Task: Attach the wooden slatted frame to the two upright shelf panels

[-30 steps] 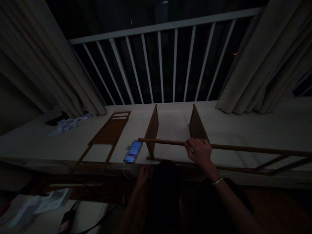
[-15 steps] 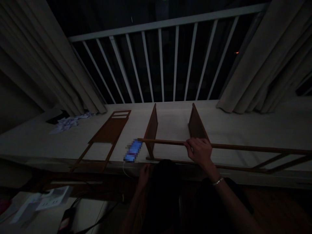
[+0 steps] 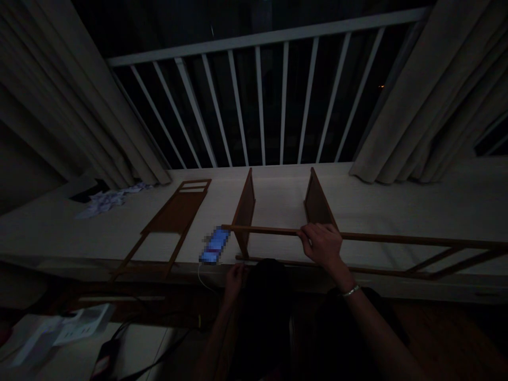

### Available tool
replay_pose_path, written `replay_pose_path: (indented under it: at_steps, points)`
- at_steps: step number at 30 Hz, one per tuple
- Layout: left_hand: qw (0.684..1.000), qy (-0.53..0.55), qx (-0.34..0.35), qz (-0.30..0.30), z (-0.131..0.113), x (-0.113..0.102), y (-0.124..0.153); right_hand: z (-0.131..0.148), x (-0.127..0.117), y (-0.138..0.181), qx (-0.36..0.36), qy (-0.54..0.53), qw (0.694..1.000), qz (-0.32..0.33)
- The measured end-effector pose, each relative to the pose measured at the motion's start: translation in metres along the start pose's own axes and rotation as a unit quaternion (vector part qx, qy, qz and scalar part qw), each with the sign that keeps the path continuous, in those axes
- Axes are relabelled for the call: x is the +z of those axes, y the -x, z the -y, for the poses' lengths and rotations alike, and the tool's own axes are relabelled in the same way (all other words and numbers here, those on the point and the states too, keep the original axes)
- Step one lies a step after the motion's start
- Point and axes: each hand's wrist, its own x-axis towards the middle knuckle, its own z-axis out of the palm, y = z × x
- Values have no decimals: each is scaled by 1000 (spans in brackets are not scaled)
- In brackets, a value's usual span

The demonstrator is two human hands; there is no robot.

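A wooden frame [image 3: 381, 239] with two long rails and two upright panels lies on its side along the pale ledge. My right hand [image 3: 322, 244] is closed around its upper rail, close to the right panel [image 3: 316, 203]. My left hand [image 3: 235, 279] is low, by the ledge's front edge and the left end of the lower rail. Its fingers are curled together, and whatever they hold is too dark to make out. Left of the frame lies a phone [image 3: 214, 246] with a lit, blurred screen and a white cable.
A second wooden frame piece [image 3: 174, 211] with slats lies flat on the ledge [image 3: 278, 185]. Crumpled paper or plastic [image 3: 105, 202] is at the far left. Behind are a white railing [image 3: 260, 106] and curtains [image 3: 428, 106]. A white power strip [image 3: 85, 324] sits at lower left.
The view has shifted very slightly. My right hand keeps its grip on the rail, and the fingers of my left hand have moved a little at the same spot.
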Motion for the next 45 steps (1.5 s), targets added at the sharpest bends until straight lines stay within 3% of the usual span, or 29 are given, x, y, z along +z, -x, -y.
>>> replay_pose_path:
  at_steps: [11,21,45]
  points:
    - [999,-20,-2,-50,1,3,-3,1,1,1,5,6,1000,-7]
    - [998,-28,-12,-56,9,3,3,2,-3,4,-6,0,1000,-14]
    - [997,-68,16,-42,-10,-4,24,7,-18,14,-6,10,999,-32]
